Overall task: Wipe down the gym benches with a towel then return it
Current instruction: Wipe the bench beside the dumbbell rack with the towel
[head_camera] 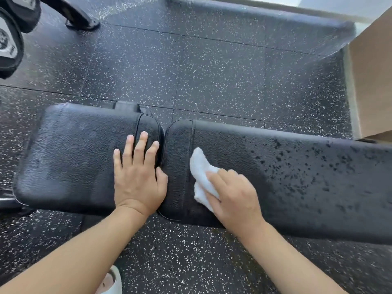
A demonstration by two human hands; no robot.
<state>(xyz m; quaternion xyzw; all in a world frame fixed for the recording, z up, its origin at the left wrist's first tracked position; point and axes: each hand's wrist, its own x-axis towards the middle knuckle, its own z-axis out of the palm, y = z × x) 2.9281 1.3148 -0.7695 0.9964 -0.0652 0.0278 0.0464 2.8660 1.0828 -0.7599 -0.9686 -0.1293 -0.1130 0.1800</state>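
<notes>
A black padded gym bench lies across the view in two pads: a seat pad (74,155) on the left and a long back pad (307,187) on the right, split by a narrow gap. My left hand (137,177) rests flat on the seat pad beside the gap, fingers spread. My right hand (233,194) presses a small white towel (201,172) onto the left end of the back pad, fingers curled over it. Dark wet speckles cover the back pad to the right of the towel.
Black rubber floor (191,71) with white flecks surrounds the bench. Dumbbell ends (10,39) and a rack foot (82,22) sit at the top left. A cardboard box (373,81) stands at the right edge. A second dark pad (254,15) lies along the far side.
</notes>
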